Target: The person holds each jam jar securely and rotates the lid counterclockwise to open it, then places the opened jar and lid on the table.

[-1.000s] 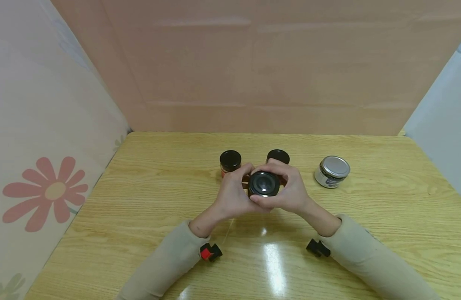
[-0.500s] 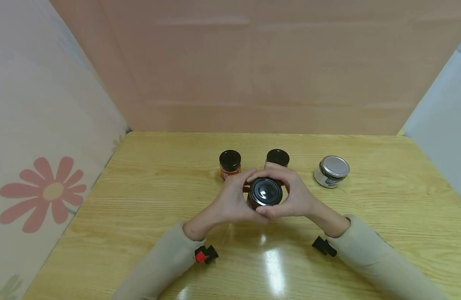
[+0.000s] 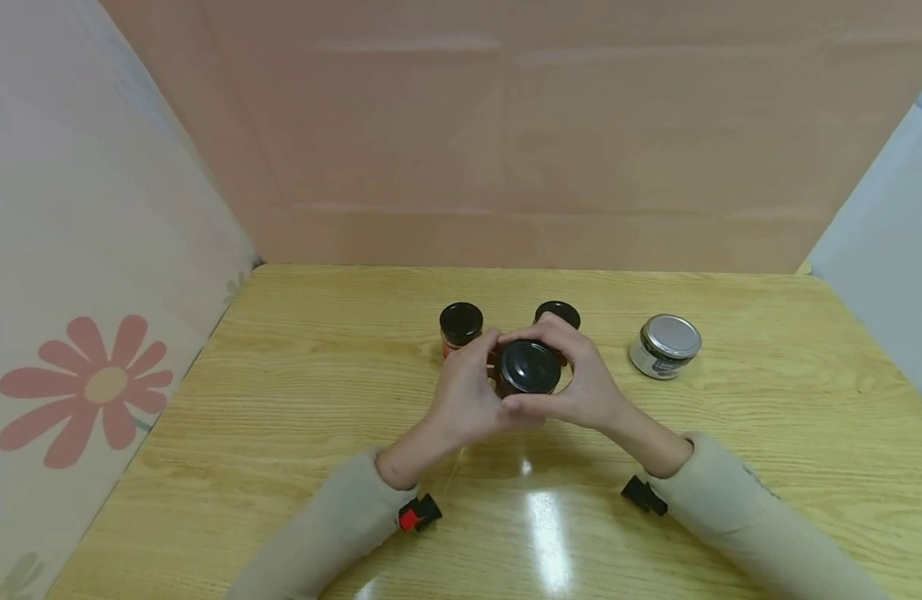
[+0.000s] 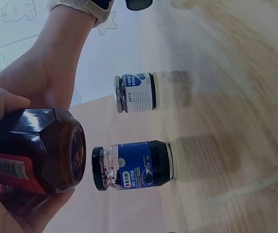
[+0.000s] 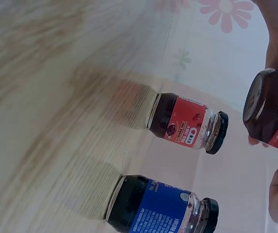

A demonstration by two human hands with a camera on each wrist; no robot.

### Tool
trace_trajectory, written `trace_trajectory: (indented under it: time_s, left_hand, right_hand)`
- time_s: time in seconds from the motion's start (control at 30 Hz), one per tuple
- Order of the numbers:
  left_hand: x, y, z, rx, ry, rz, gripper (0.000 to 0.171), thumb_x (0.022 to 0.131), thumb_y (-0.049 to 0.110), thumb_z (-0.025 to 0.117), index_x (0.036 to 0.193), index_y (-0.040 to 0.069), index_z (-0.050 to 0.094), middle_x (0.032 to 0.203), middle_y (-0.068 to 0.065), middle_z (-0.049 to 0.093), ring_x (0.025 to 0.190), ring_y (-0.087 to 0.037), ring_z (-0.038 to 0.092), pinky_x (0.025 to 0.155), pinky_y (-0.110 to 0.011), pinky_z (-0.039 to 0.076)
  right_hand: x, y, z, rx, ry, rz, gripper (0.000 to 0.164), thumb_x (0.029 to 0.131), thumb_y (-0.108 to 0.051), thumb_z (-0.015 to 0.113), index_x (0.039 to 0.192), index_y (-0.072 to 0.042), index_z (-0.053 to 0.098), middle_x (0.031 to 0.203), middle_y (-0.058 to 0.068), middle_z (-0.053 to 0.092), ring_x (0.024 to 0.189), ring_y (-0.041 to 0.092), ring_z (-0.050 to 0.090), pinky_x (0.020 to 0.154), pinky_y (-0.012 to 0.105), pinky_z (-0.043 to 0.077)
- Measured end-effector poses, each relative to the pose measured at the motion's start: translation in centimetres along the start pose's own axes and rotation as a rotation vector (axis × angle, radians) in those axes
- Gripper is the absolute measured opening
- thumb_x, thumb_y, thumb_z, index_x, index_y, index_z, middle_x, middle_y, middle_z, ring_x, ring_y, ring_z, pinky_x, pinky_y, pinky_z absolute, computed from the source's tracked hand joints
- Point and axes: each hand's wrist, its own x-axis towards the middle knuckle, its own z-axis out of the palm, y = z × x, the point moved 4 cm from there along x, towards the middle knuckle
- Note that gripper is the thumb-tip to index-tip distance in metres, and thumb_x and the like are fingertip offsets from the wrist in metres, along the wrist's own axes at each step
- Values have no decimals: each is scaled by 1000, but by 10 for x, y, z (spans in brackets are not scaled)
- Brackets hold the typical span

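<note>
Both hands hold a dark glass jar [image 4: 32, 150] with a red label above the table, its base level with the standing jars' bodies. Its black lid [image 3: 531, 367] faces up in the head view. The left hand [image 3: 464, 392] grips the jar from the left, fingers wrapped round its body. The right hand [image 3: 590, 382] curls round it from the right, thumb in front and fingers behind, near the lid. Just beyond the hands stand a red-label jar [image 5: 185, 121] and a blue-label jar [image 4: 136, 165], both black-lidded and partly covered by the hands in the head view.
A short jar [image 3: 665, 346] with a silver lid and white label stands to the right on the wooden table [image 3: 318, 358]. Behind the table rises a pinkish-brown panel [image 3: 506, 150]. A pale panel with a flower [image 3: 104, 383] closes the left side.
The jar and both hands came slightly towards the person, then moved back away, overlapping the standing jars more again. Both hands keep their grip on it. The standing jars stay put.
</note>
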Motion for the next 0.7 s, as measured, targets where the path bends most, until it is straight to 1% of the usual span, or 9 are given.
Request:
trace_trajectory:
  time_s: [0.07, 0.17, 0.27, 0.43, 0.5, 0.63, 0.7]
  left_hand:
    - [0, 1, 0, 16, 15, -4, 57, 59, 19, 89, 103, 5, 56, 92, -5, 64, 81, -15, 63, 69, -17, 52]
    - [-1, 1, 0, 16, 39, -9, 56, 59, 20, 90, 100, 5, 55, 89, -4, 63, 77, -13, 62, 66, -17, 51]
    - [-1, 2, -1, 28, 68, -8, 54, 59, 22, 89, 98, 6, 55, 86, -3, 63, 73, -12, 60, 63, -17, 50]
    - [0, 2, -3, 76, 121, -27, 52, 60, 25, 89, 95, 7, 55, 83, -2, 64, 68, -11, 56, 59, -17, 46]
    - [0, 2, -3, 95, 144, -37, 50, 61, 25, 89, 94, 7, 55, 83, -2, 64, 69, -11, 57, 60, -17, 45]
    - [0, 3, -4, 137, 185, -54, 48, 63, 26, 88, 93, 7, 56, 82, -3, 65, 70, -12, 59, 60, -18, 46]
    - [0, 3, -4, 157, 196, -64, 48, 63, 27, 88, 92, 8, 56, 81, -3, 64, 69, -12, 59, 60, -18, 45]
  right_hand:
    - [-1, 0, -1, -3, 14, 32, 65, 70, -47, 83, 118, -8, 63, 93, 0, 56, 83, 13, 47, 72, 24, 41]
    - [-3, 0, -3, -14, 37, 78, 70, 68, -47, 84, 122, -9, 61, 93, 0, 53, 81, 12, 45, 66, 23, 40]
    - [-5, 0, -4, -35, 64, 103, 69, 66, -41, 87, 122, -10, 61, 95, 1, 53, 80, 12, 43, 64, 23, 38]
    - [-7, -6, -3, -97, 134, 165, 66, 62, -18, 89, 122, -18, 62, 98, -1, 55, 76, 14, 44, 60, 23, 37]
    - [-8, -8, -3, -128, 168, 197, 66, 62, -13, 89, 121, -18, 63, 98, -3, 56, 73, 15, 43, 59, 23, 36]
    - [-11, -12, -1, -171, 226, 256, 63, 63, -12, 88, 120, -15, 63, 92, -4, 52, 70, 14, 40, 57, 24, 34]
    - [-13, -14, 0, -173, 248, 286, 61, 64, -12, 88, 120, -15, 62, 90, -3, 50, 70, 13, 40, 56, 23, 34]
